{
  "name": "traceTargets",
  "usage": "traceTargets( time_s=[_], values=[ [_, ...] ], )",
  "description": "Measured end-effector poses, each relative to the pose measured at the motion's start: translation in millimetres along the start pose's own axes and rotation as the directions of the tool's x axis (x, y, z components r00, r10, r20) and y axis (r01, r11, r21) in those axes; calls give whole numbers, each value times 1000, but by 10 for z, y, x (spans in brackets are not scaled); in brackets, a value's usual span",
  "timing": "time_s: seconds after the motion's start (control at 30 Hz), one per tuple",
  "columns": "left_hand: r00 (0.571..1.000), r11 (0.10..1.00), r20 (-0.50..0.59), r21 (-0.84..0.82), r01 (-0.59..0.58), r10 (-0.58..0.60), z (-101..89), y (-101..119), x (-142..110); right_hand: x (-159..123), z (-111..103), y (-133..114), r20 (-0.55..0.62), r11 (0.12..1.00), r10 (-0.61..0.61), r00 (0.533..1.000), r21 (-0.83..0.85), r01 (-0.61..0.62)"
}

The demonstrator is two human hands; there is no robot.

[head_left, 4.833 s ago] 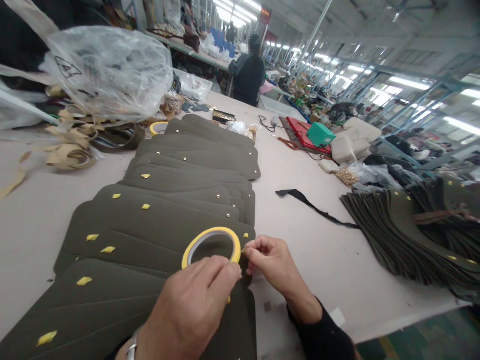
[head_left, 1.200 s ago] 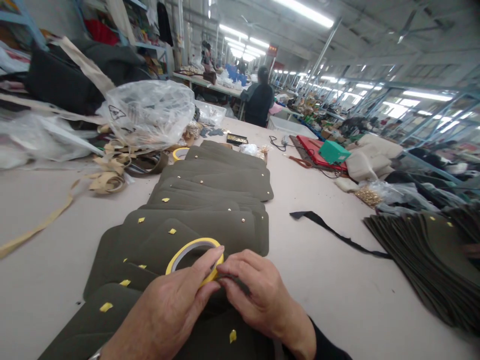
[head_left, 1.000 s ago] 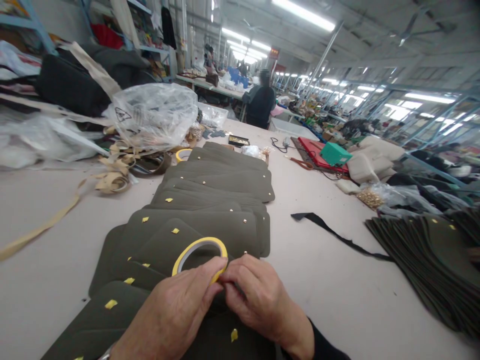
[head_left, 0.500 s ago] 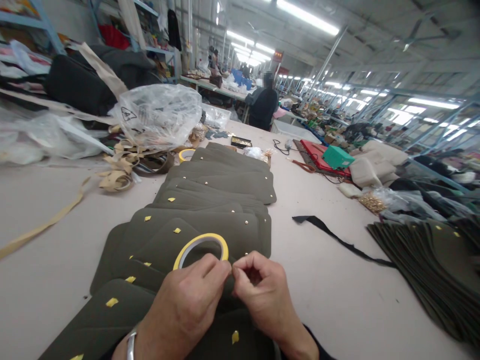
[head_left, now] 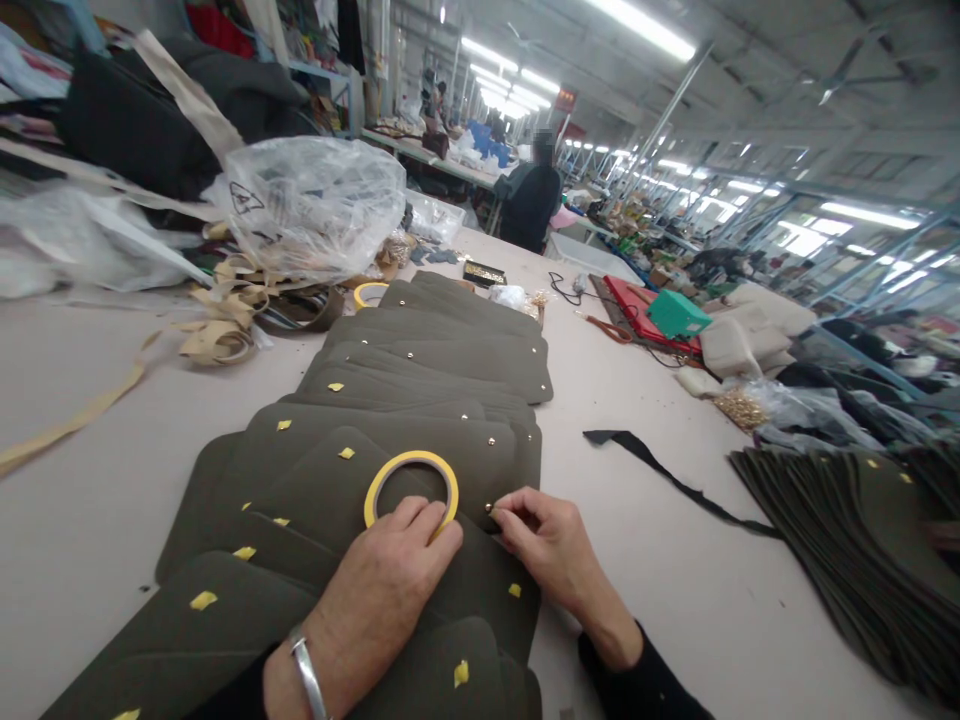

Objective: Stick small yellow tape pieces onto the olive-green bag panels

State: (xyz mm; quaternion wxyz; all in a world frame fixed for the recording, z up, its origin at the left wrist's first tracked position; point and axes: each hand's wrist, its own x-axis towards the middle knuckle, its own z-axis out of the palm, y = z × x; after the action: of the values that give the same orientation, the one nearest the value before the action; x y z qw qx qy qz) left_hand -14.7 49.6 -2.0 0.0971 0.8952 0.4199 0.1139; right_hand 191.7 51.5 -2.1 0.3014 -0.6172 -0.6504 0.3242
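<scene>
A long overlapping row of dark olive leather panels (head_left: 420,380) runs away from me down the table, several carrying small gold studs or yellow tape tabs. My left hand (head_left: 390,585) rests on the near panels with its fingers closed on a roll of yellow tape (head_left: 411,485). My right hand (head_left: 546,545) sits just right of the roll, thumb and forefinger pinched together at a panel's edge next to a stud; what the pinch holds is too small to name.
A clear plastic bag (head_left: 315,205) and tan straps (head_left: 225,320) lie at the back left, with a second tape roll (head_left: 369,294). A black strip (head_left: 667,480) and a stack of olive panels (head_left: 855,540) lie right. A red tray and green box (head_left: 675,312) stand farther back. A person (head_left: 531,195) stands beyond.
My hands have come apart: the right one moved right from the tape roll to a panel's edge. The left hand and roll have lowered onto the panels. A new tape tab shows near my right wrist.
</scene>
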Motion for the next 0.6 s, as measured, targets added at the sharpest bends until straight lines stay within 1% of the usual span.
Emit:
traceTargets(
  time_s=[0.1, 0.2, 0.3, 0.37, 0.43, 0.5, 0.53, 0.6],
  values=[
    [1000, 1000, 17, 2, 6, -6, 8, 14, -12, 26, 35, -8, -14, 976, -165, 986, -145, 161],
    [1000, 1000, 18, 4, 9, -9, 7, 20, -29, 54, 64, 0, 9, 929, -267, 964, -263, 260],
    [999, 1000, 33, -7, 12, -12, 0, 21, -31, 66, 93, 2, 51, 874, -320, 946, -369, 315],
    [999, 1000, 38, -7, 19, -18, -7, 25, -26, 63, 101, 10, 55, 845, -336, 940, -422, 327],
    [999, 1000, 35, -2, 25, -25, -16, 32, -18, 51, 84, 32, 15, 837, -335, 942, -454, 305],
    [999, 1000, 34, -6, 30, -29, -28, 37, -11, 30, 39, 66, -53, 840, -354, 934, -457, 293],
    [999, 999, 34, -12, 32, -32, -34, 39, -9, 18, 9, 85, -67, 832, -389, 919, -453, 320],
    [998, 999, 41, -24, 37, -36, -43, 40, -7, -2, -54, 114, -26, 775, -503, 864, -456, 438]
  ],
)
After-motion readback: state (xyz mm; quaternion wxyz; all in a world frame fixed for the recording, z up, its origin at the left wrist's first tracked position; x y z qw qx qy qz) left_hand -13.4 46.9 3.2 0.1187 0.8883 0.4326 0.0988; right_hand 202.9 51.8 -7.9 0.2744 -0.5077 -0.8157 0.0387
